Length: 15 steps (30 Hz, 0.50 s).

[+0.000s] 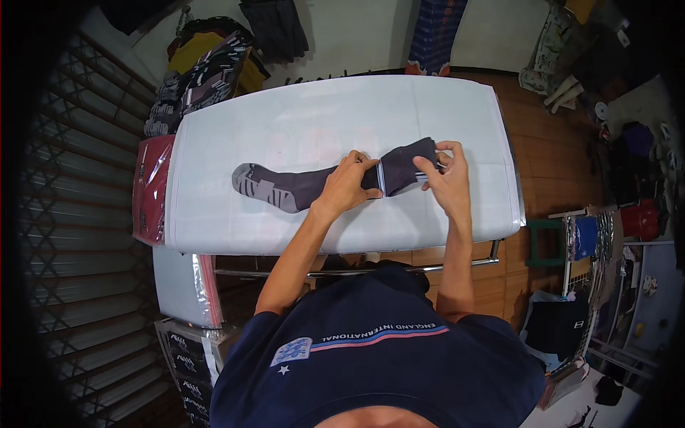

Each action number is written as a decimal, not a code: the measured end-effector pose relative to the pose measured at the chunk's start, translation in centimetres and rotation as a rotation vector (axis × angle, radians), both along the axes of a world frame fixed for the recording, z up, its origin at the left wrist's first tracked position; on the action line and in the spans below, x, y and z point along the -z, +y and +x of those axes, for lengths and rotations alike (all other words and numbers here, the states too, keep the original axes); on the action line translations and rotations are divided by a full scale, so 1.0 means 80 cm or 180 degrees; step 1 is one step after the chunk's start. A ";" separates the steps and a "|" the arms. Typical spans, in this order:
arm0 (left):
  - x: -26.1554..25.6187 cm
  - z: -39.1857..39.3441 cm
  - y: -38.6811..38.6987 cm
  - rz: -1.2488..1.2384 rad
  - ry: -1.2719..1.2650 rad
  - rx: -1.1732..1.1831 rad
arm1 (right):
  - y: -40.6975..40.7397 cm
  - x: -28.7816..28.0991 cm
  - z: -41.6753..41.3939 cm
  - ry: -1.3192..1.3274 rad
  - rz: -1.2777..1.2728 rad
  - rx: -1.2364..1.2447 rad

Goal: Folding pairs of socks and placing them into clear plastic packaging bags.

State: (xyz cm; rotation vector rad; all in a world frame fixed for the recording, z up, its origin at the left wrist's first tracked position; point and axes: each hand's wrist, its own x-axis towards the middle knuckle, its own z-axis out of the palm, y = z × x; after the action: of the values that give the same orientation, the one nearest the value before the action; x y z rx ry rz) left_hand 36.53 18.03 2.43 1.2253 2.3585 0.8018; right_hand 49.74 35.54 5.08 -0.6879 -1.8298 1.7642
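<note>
A long dark sock [305, 184] with a grey patterned foot lies flat across the white table, its toe to the left. White stripes cross it near the leg's middle. My left hand [350, 182] spans the leg just left of those stripes, thumb at the near edge and fingertips at the far edge. At the cuff on the right, my right hand [449, 174] pinches the dark fabric, thumb on top and the other fingers curled at its end. Striped fabric shows under that thumb; what lies behind the curled fingers is partly hidden.
The white tabletop [321, 117] has a metal rail [374, 272] along its near side. Stacked socks [208, 80] stand beyond its far left corner. A red plastic-wrapped pack [153, 187] touches the left edge. To the right are a green stool [545, 243] and a rack of packets [586, 238].
</note>
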 end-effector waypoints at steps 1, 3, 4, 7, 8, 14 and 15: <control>0.001 0.000 -0.001 -0.0027 0.0004 0.0007 | -0.012 -0.009 -0.007 0.0077 -0.0061 -0.0121; 0.007 -0.001 -0.003 0.0070 0.0042 0.0027 | -0.032 -0.015 -0.022 0.0285 -0.0233 -0.0355; 0.011 -0.001 -0.005 0.0167 0.0078 0.0066 | -0.037 -0.015 -0.029 0.0192 -0.0140 -0.0413; 0.024 0.003 -0.016 0.0619 0.0059 0.0096 | -0.054 -0.014 -0.048 -0.0035 0.0022 -0.0571; 0.027 0.004 -0.024 0.0619 0.0065 0.0051 | -0.059 -0.006 -0.054 -0.0052 0.0261 -0.0609; 0.017 0.018 -0.106 0.1754 0.0270 -0.1470 | -0.087 0.009 -0.074 -0.0236 0.0707 -0.0867; 0.017 0.018 -0.123 0.1815 0.0616 -0.1812 | -0.093 0.007 -0.077 -0.0402 0.0798 -0.0997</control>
State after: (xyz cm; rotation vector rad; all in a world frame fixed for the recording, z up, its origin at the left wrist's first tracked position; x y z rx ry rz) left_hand 37.94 8.21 1.07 0.8236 2.7866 1.6952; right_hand 43.57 28.09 4.49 -0.4406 -2.2998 1.6626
